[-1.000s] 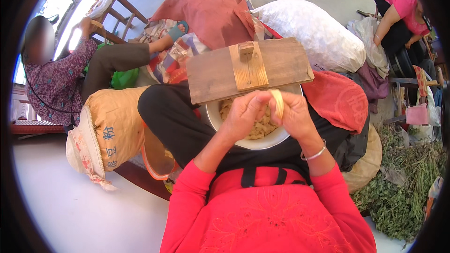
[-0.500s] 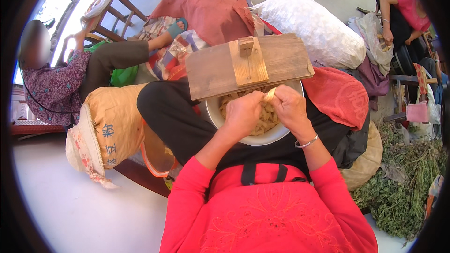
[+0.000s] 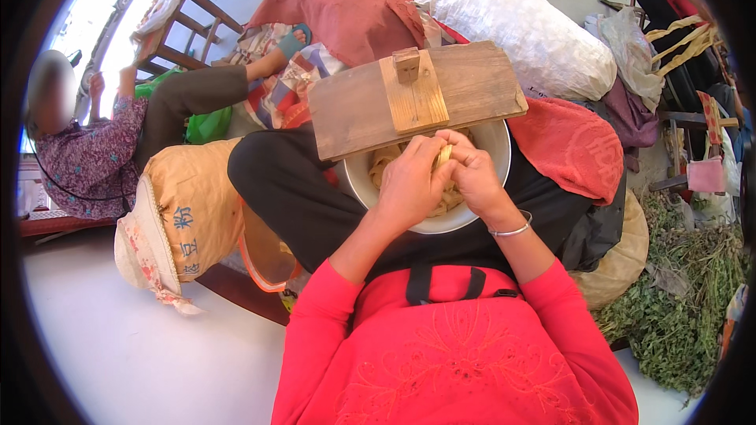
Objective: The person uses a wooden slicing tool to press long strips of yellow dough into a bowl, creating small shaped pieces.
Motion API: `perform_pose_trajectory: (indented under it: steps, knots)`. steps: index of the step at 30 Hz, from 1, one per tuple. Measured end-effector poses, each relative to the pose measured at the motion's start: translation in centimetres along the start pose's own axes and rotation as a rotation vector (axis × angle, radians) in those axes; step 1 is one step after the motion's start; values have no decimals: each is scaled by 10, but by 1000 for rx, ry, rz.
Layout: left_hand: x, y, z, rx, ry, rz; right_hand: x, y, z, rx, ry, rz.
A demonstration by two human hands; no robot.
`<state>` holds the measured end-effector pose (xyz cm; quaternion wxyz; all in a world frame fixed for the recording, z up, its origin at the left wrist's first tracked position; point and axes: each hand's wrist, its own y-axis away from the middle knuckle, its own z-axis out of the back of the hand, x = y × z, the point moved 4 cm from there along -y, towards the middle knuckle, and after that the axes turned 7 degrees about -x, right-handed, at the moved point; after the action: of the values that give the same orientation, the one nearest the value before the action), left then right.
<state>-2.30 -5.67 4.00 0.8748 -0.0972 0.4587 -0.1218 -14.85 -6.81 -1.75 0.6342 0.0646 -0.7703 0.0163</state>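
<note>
Far left, a seated person [image 3: 83,149] in a patterned top sits on the floor, one leg stretched toward a small wooden chair [image 3: 169,24]. Next right, a tan printed sack [image 3: 193,212] leans against your dark-trousered knee [image 3: 276,181].

Centre: a white bowl [image 3: 472,216] rests in your lap, with a wooden board [image 3: 472,86] laid across its far rim; the board carries a lighter wooden slat and a small block on top. Pale yellow strips [image 3: 386,161] fill the bowl.

Your left hand [image 3: 409,185] is over the bowl, fingers curled closed, gripping a pale piece [image 3: 443,156] that sticks up just past your fingertips. Your right hand [image 3: 472,169] is pressed right against the left, fingers bent and pinching the same piece from the other side. The piece sits between both hands, just below the board's near edge, above the strips. A silver bangle [image 3: 508,230] is on your right wrist.

Right of the bowl, a red towel [image 3: 567,145] lies over your other knee. Behind it is a white sack [image 3: 520,27]. Far right, a heap of green dried plants [image 3: 677,307] lies on the floor.
</note>
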Motion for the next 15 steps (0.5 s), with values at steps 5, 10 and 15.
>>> perform_pose_trajectory:
  steps: [5,10,15]
  knots:
    - [24,-7,-17,-55,161,206,25,2,1,-150,344,341]
    - [42,12,-28,-22,711,609,35,1,-4,-183,52,223]
    - [28,49,-9,-100,711,470,27,-6,10,-199,-69,206]
